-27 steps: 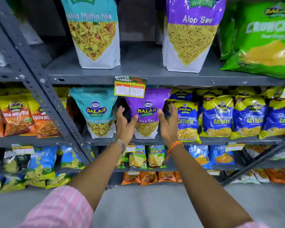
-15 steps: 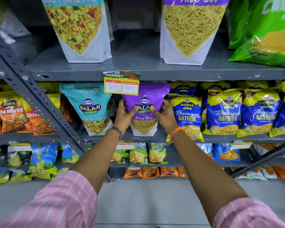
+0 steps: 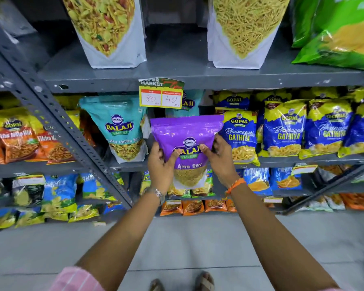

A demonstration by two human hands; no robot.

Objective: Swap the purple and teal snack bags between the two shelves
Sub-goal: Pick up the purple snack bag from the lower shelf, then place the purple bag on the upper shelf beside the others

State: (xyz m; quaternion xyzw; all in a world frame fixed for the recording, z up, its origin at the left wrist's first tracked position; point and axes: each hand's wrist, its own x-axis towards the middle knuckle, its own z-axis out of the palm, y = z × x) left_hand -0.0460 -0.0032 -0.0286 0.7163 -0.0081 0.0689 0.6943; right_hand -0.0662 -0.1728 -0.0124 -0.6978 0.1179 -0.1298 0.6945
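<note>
A small purple Aloo Sev bag [image 3: 186,131] hangs in the air in front of the middle shelf [image 3: 130,164], gripped on both sides. My left hand [image 3: 161,164] holds its left edge and my right hand [image 3: 220,157] holds its right edge, thumbs on the front. A small teal mix bag [image 3: 119,127] stands on the middle shelf to the left, and another teal bag [image 3: 188,102] shows behind the price tag. On the upper shelf [image 3: 177,74] stand a large mix bag [image 3: 105,28] and a large Aloo Sev bag [image 3: 242,28], their tops cut off.
A yellow price tag [image 3: 161,93] hangs from the upper shelf's edge. Blue and yellow Gathiya bags [image 3: 282,129] fill the middle shelf on the right; orange bags [image 3: 17,139] sit at the left. A slanted grey brace [image 3: 57,122] crosses the left side. Green bags [image 3: 340,30] lie top right.
Both hands closed on the purple bag and drew it off the middle shelf, down and toward me. The view has tilted downward, showing my feet on the floor.
</note>
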